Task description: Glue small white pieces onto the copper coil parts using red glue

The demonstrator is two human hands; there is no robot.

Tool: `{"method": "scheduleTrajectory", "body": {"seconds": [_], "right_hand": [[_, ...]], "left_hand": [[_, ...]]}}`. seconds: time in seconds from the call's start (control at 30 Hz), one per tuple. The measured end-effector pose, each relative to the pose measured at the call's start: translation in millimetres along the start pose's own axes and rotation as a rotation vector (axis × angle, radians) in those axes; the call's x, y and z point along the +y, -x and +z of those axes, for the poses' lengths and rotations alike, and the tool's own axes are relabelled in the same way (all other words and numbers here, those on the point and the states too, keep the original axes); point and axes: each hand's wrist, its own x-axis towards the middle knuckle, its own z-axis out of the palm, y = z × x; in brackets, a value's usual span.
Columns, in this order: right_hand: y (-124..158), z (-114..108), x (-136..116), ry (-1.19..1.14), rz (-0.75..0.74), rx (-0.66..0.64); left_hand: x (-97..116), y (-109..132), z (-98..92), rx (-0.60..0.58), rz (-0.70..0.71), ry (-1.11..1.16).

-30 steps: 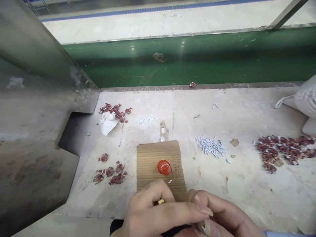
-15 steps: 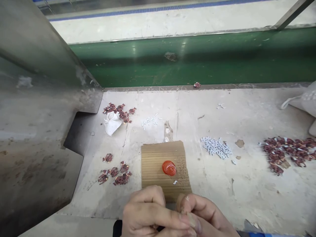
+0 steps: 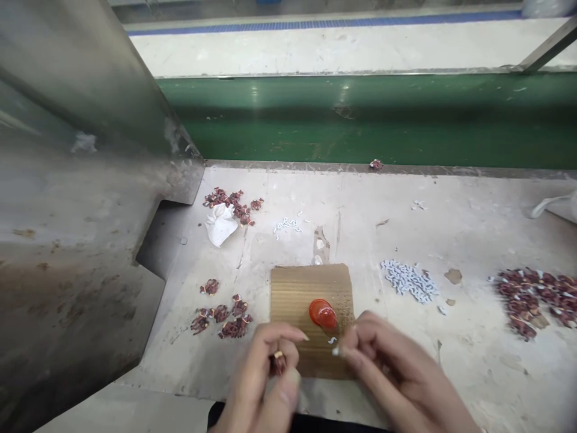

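Observation:
My left hand (image 3: 270,373) is curled around a small dark red-brown figurine (image 3: 278,362) with a tan band, partly hidden by the fingers. Thumb and forefinger of my right hand (image 3: 383,355) pinch a tiny whitish curved piece (image 3: 336,351), slightly blurred. Both hands are over the near edge of a brown cardboard piece (image 3: 293,294). On the cardboard lies a glossy orange-red blob (image 3: 323,313), and one loose pale curved piece (image 3: 332,340) rests just below it.
Left of the cardboard are several finished-looking red-brown figurines (image 3: 234,325), with more by a crumpled white wad (image 3: 220,225). To the right lie a pile of pale curved pieces (image 3: 408,280) and a figurine cluster (image 3: 536,294). A metal panel (image 3: 90,210) stands left; a green strip (image 3: 293,120) runs behind.
My hands, together before, have moved apart. The figurine now shows in my left hand, and my right hand has come up over the cardboard's right side with a pale piece. The view has shifted left.

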Motion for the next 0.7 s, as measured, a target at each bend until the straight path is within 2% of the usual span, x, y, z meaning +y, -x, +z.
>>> {"method": "scheduleTrajectory", "body": {"seconds": [0.07,0.1,0.17,0.27,0.43,0.5,0.6,0.7], "right_hand": [[-12.2,-16.5,2.9,0.501,-0.244,0.033],[-17.7,-22.7,3.6,0.669,-0.326,0.015],[-26.2,-29.8,3.4,0.851,-0.418,-0.038],[-32.4,-30.6,0.2,0.939,-0.470,-0.090],[-33.9,-30.8,-6.6,1.002,-0.520,-0.098],[-31.1,-33.4,-10.2,0.945,-0.507,-0.058],[-20.6,-32.7,-17.1,0.698,-0.440,0.019],[-5.0,-21.0,-27.0,0.366,-0.325,0.085]], "left_hand": [[4.4,1.3,-9.2,0.069,-0.107,-0.075],[5.7,1.8,-14.6,0.082,-0.147,-0.107],[6.7,1.8,-26.2,0.097,-0.226,-0.133],[5.3,-1.8,-42.3,0.068,-0.304,-0.136],[6.0,-13.2,-53.2,0.041,-0.127,-0.170],[9.5,-14.6,-49.7,0.031,-0.134,-0.106],[17.2,-12.0,-37.3,-0.005,-0.170,0.078],[26.0,-10.5,-22.1,-0.001,-0.148,0.218]]}}
